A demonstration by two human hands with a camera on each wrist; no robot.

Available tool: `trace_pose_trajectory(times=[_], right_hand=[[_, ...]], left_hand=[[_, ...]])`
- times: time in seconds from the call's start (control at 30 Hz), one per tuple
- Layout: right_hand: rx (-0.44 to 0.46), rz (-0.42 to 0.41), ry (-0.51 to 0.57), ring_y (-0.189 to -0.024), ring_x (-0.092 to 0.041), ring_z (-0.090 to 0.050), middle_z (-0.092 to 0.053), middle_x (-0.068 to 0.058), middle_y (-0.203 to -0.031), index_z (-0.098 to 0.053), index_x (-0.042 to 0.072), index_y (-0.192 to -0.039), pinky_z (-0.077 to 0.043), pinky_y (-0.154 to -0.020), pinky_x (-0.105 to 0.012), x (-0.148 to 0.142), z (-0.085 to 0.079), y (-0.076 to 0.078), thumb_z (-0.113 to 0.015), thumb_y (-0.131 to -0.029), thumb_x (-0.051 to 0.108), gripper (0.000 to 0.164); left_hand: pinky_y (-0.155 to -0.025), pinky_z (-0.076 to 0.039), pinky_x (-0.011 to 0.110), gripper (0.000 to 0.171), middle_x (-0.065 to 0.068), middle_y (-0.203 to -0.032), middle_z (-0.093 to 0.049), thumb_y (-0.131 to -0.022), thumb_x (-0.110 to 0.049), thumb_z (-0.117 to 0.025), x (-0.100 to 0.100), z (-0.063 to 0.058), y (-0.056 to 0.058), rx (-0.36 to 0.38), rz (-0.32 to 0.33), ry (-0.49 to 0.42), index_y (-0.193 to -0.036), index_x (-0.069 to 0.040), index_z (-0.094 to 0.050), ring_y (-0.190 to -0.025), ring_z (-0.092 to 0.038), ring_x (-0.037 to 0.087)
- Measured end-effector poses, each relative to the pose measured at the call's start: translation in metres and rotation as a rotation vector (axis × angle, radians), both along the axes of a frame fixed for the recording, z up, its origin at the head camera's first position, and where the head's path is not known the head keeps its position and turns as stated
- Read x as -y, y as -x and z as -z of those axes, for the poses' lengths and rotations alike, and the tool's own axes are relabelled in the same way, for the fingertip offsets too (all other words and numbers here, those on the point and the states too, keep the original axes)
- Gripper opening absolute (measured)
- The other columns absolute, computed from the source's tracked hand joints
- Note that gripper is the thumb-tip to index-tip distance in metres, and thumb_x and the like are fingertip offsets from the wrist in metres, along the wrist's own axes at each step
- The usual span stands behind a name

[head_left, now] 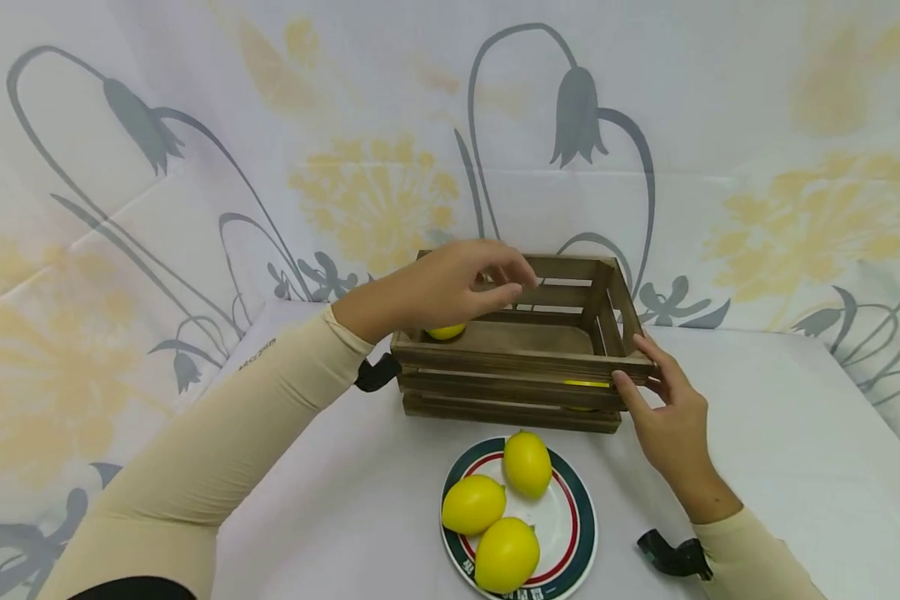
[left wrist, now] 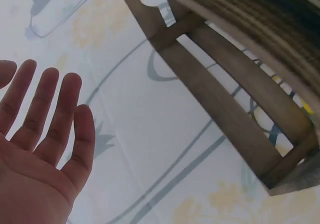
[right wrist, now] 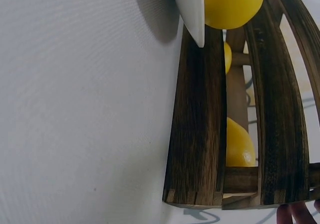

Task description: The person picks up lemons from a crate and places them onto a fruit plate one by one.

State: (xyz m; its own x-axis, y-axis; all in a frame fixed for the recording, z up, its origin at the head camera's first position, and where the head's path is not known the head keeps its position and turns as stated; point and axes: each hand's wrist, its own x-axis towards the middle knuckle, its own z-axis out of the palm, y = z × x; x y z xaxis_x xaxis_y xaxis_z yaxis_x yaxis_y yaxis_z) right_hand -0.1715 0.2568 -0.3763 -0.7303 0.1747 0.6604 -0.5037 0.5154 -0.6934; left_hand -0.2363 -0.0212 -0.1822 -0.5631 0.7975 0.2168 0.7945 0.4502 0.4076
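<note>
A dark wooden slatted crate [head_left: 510, 367] stands on the white table. My left hand [head_left: 513, 287] hovers over its open top with relaxed fingers and holds nothing; the left wrist view shows the hand [left wrist: 45, 149] flat and open beside the crate [left wrist: 235, 114]. Under that hand a lemon [head_left: 446, 332] lies in the crate's left end. A second lemon [head_left: 585, 384] shows through the front slats. My right hand [head_left: 641, 375] grips the crate's front right corner, thumb on the front slat. The right wrist view shows the crate [right wrist: 200, 134] with a lemon [right wrist: 237, 144] inside.
A round plate [head_left: 581, 517] with a green and red rim sits just in front of the crate and carries three lemons [head_left: 527, 463]. Its edge [right wrist: 192, 8] nearly touches the crate. A floral cloth [head_left: 195, 167] hangs behind and to the left of the table.
</note>
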Motion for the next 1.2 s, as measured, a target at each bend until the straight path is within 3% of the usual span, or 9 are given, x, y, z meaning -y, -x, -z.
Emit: trace_pose_trajectory(times=[0.17, 0.3, 0.5, 0.73, 0.87, 1.03, 1.2], right_hand=[[0.003, 0.009, -0.006, -0.111, 0.018, -0.053, -0.054, -0.012, -0.147, -0.057, 0.011, -0.141, -0.043, -0.091, -0.001, -0.001, 0.001, 0.001, -0.072, -0.087, -0.005, 0.059], [0.021, 0.017, -0.018, -0.114, 0.019, -0.051, -0.053, -0.011, -0.148, -0.056, 0.013, -0.142, -0.041, -0.092, 0.000, -0.001, 0.003, 0.000, -0.072, -0.088, -0.003, 0.058], [0.017, 0.013, -0.026, -0.113, 0.018, -0.051, -0.052, -0.010, -0.150, -0.056, 0.013, -0.142, -0.042, -0.092, -0.001, -0.001, 0.004, 0.000, -0.072, -0.088, -0.003, 0.059], [-0.003, 0.014, -0.030, -0.115, 0.018, -0.051, -0.052, -0.010, -0.150, -0.056, 0.011, -0.142, -0.042, -0.092, -0.001, -0.002, 0.003, 0.000, -0.073, -0.087, -0.004, 0.059], [-0.006, 0.011, -0.029, -0.118, 0.016, -0.051, -0.052, -0.011, -0.150, -0.056, 0.012, -0.142, -0.042, -0.092, -0.001, 0.001, 0.002, 0.000, -0.073, -0.087, -0.003, 0.059], [0.001, 0.008, -0.036, -0.121, 0.015, -0.050, -0.052, -0.009, -0.150, -0.056, 0.014, -0.142, -0.041, -0.094, -0.001, 0.004, 0.001, 0.001, -0.073, -0.087, -0.002, 0.060], [0.009, 0.000, -0.042, -0.120, 0.016, -0.050, -0.051, -0.007, -0.151, -0.055, 0.015, -0.143, -0.041, -0.094, -0.002, 0.006, 0.000, -0.001, -0.073, -0.088, -0.001, 0.060]], left_hand=[[-0.086, -0.055, 0.028, 0.021, 0.000, -0.113, -0.069, -0.103, -0.017, -0.055, -0.014, -0.005, 0.018, 0.096, 0.008, -0.059, -0.120, -0.012, -0.067, -0.095, -0.067, 0.013], [-0.085, -0.055, 0.028, 0.022, -0.001, -0.111, -0.068, -0.104, -0.020, -0.053, -0.021, -0.001, 0.035, 0.177, -0.027, -0.100, -0.120, -0.015, -0.067, -0.093, -0.068, 0.012], [-0.087, -0.057, 0.033, 0.032, 0.009, -0.114, -0.066, -0.109, -0.027, -0.042, -0.031, 0.004, 0.062, 0.381, -0.060, -0.191, -0.125, -0.010, -0.064, -0.099, -0.070, 0.026], [-0.097, -0.053, 0.045, 0.042, 0.012, -0.120, -0.064, -0.110, -0.036, -0.033, -0.040, 0.005, 0.087, 0.547, -0.117, -0.228, -0.130, -0.011, -0.060, -0.112, -0.066, 0.036], [-0.106, -0.048, 0.049, 0.046, 0.019, -0.131, -0.059, -0.110, -0.037, -0.030, -0.038, 0.010, 0.099, 0.675, -0.162, -0.200, -0.135, -0.009, -0.057, -0.113, -0.065, 0.034], [-0.109, -0.044, 0.049, 0.048, 0.019, -0.144, -0.051, -0.110, -0.033, -0.027, -0.029, 0.017, 0.110, 0.767, -0.212, -0.047, -0.144, -0.007, -0.048, -0.126, -0.058, 0.034], [-0.116, -0.035, 0.055, 0.048, 0.014, -0.153, -0.046, -0.109, -0.035, -0.029, -0.018, 0.024, 0.119, 0.844, -0.275, 0.105, -0.149, -0.012, -0.043, -0.139, -0.047, 0.035]])
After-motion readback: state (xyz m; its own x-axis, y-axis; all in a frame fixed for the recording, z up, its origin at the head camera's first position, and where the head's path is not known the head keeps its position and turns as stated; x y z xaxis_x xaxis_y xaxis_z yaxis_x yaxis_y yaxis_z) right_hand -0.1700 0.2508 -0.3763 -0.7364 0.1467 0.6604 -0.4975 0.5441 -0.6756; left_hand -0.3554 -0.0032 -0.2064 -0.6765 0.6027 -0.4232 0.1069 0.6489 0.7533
